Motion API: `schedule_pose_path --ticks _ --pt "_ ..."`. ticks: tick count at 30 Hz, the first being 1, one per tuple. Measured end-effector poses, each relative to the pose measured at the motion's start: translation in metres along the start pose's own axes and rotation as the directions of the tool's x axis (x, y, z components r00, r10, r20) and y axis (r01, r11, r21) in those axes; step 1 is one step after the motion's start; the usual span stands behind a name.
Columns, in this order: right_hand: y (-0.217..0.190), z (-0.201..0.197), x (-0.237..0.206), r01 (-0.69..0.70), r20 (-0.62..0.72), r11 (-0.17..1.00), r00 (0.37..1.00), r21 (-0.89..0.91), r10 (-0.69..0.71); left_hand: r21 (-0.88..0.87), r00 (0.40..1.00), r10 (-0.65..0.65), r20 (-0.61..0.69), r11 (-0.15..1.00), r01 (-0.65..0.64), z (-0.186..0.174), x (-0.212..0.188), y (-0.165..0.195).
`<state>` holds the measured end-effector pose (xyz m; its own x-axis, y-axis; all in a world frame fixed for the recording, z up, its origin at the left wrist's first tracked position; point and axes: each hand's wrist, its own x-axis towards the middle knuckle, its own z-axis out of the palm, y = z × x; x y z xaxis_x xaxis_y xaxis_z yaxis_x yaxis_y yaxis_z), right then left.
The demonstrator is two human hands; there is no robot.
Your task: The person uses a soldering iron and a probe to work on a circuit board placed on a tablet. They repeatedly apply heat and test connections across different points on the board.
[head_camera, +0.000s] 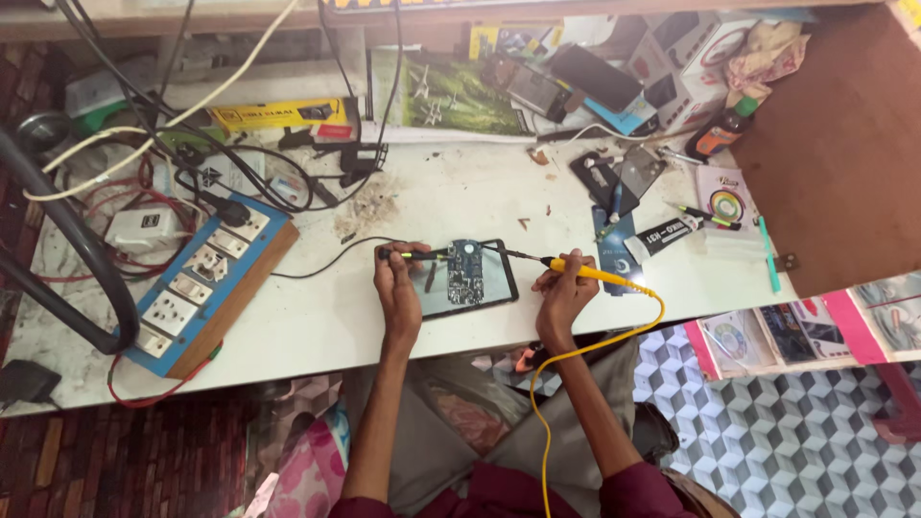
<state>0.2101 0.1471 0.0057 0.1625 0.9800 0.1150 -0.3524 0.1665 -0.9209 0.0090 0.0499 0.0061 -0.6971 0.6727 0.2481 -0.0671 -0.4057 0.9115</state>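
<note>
- The white worktop [317, 326] is scuffed and stained, with a dusty patch near its back edge.
- A phone [467, 278] lies open near the front edge, a small circuit board [466, 270] on it.
- The left hand [398, 288] pinches a black probe [413, 255] against the board's left side.
- The right hand [564, 288] grips a yellow probe [585, 271], its tip near the phone's upper right corner; a yellow cable [556, 384] trails from it.
- A blue and white power strip [206, 283] sits at the left among tangled wires.
- Boxes [686, 58], a black tube [667, 233] and a small bottle [721, 134] crowd the back right.
- Below are a patterned tile floor [796, 422] at right and brick-like paving [125, 460] at left.
</note>
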Motion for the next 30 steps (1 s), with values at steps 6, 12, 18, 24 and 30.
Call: schedule_pose_path --ticks 6,12,18,24,30 --pt "-0.006 0.004 0.001 0.0 0.031 0.995 1.0 -0.104 0.003 -0.042 0.999 -0.023 -0.035 0.999 0.021 0.003 0.0 0.002" --pt "-0.007 0.004 0.002 0.018 0.114 0.992 0.993 -0.128 -0.003 -0.011 0.998 -0.057 -0.025 0.998 0.056 0.006 0.001 0.002" --pt "-0.008 0.004 0.005 0.019 0.168 0.99 0.986 -0.139 0.005 -0.097 0.998 -0.051 -0.037 0.994 0.047 0.006 0.003 -0.003" --pt "-0.006 0.002 0.006 0.026 0.159 0.989 0.987 -0.142 -0.004 -0.025 0.997 -0.057 -0.061 0.998 0.055 0.004 0.006 -0.005" --pt "-0.006 0.004 0.006 0.005 0.196 0.991 0.98 -0.133 0.021 0.144 0.998 0.06 0.02 0.988 -0.062 0.002 0.01 0.002"
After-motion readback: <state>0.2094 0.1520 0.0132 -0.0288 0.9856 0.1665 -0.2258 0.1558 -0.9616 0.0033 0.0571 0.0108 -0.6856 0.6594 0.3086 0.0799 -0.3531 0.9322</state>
